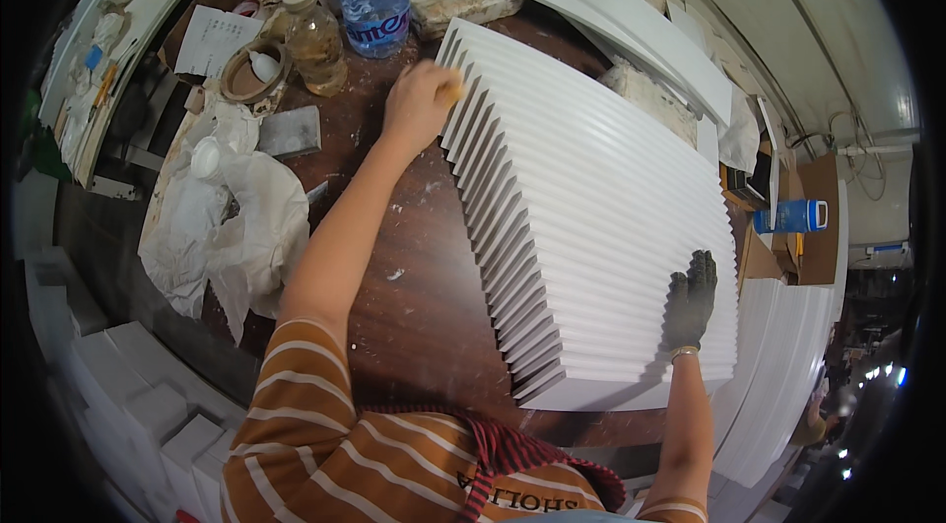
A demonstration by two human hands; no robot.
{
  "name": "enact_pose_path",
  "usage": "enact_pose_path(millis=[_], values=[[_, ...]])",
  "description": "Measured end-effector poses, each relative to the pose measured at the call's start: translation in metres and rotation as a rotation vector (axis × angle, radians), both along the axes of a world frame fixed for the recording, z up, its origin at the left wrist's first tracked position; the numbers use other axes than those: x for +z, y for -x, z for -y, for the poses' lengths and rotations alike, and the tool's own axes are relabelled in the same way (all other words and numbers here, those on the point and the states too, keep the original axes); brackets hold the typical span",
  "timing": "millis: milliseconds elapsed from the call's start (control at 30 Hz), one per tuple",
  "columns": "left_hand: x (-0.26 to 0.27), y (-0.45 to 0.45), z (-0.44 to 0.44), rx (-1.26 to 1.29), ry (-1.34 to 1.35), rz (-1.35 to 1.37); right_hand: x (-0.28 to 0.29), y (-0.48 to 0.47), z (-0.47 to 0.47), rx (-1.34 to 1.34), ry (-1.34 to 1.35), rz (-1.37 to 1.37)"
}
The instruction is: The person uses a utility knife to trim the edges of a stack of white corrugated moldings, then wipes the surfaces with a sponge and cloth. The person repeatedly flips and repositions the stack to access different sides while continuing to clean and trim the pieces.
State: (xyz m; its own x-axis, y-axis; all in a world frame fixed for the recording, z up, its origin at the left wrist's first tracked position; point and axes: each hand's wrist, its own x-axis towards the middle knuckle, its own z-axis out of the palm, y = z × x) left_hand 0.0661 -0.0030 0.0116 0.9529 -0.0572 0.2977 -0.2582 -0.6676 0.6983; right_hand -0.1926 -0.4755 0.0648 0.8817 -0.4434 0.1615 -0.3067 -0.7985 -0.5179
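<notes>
My bare left hand (415, 109) pinches a small yellowish pad (455, 88), perhaps sponge, against the far left end of a row of white boards (591, 190). The boards lie side by side in a staggered stack, with their edges making ridges on top and their angled ends showing along the left side. On the near right part of those ridges rests my right hand (691, 301), flat, in a dark glove and holding nothing. Under the stack is a brown tabletop (414, 286) marked with white specks and dust.
Left of my arm lie crumpled white wrapping (251, 220) and a grey block (290, 132). A plastic water bottle (375, 2), a jar (316, 46) and a round bowl (235, 83) stand beyond. Loose white panels (606, 13) lean at the far right; a blue bottle (791, 216) is beside cardboard.
</notes>
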Motion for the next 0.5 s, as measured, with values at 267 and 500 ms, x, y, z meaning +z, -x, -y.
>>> enact_pose_path(millis=[267,500], values=[[0.006,-0.024,0.002,0.059,0.201,0.24,-0.001,0.001,0.0,-0.034,-0.024,-0.021],[0.007,-0.026,-0.01,0.076,-0.04,-0.343,-0.004,0.002,0.006,0.015,0.127,-0.024]])
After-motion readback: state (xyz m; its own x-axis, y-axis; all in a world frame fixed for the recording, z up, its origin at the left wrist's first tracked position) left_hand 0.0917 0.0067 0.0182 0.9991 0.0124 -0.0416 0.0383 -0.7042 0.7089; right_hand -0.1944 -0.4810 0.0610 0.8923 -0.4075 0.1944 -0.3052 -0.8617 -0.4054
